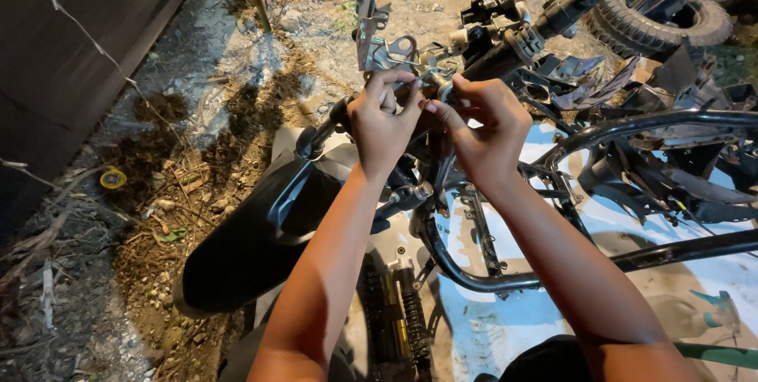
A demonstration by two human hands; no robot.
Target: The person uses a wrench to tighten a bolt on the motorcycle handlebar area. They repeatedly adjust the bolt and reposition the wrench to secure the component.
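My left hand (pixel 383 124) and my right hand (pixel 485 125) meet at the top of a stripped motorbike's steering column (pixel 482 58). Both pinch a small metal part (pixel 433 82) on the handlebar between fingertips; what exactly it is stays hidden by the fingers. A bare metal bracket (pixel 369 26) sticks up just behind my left hand. The black front mudguard (pixel 253 240) lies below my left forearm. The front fork springs (pixel 399 323) show between my arms.
The bike's black tube frame (pixel 632 125) runs to the right over a blue-and-white sheet (pixel 505 327). A tyre (pixel 659 22) lies at the far right. Dirt ground with dry leaves and a yellow tape roll (pixel 113 179) spreads left, beside a dark wall (pixel 63 42).
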